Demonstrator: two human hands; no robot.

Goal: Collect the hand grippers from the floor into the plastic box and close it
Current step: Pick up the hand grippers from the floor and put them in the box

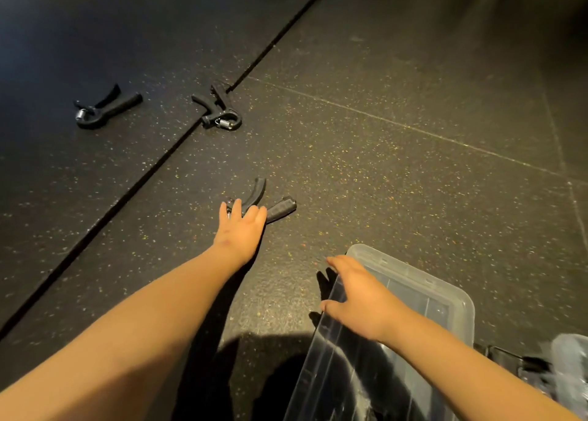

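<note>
So the left grip (241, 229) is stretched way out to the middle of the frame and lands right on the nearest gripper (280, 210). The fingers are spread and pretty straight, lying over its spring end. They touch it but aren't wrapped round it, so I'd call that grip wide open with nothing actually held. The gripper's two handles stick out past the fingertips, fanning up and to the right, and it lies flat on the floor (381, 166).

The right grip (359, 299) is at lower right, resting on the left edge of the box (413, 269). Its fingers are loose and splayed, with the thumb down along the clear plastic, and it isn't clamping anything.

The box is see-through plastic with a rounded rim and sits on the floor at the lower right of the frame. I can't tell whether the clear panel under the hand is the lid or a wall.

Two more are well out of reach of either grip. The middle gripper (219, 109) lies above centre-left, right on the dark seam (159, 153) between two floor mats. The far gripper (101, 109) is off at upper left on the other mat.

All three look alike: black, V-shaped, with ribbed handles and a shiny metal spring at the joint. The floor is dark rubber with pale speckles.

There's something crinkly and clear (569, 366) in the bottom right corner, too blurry to make out.
</note>
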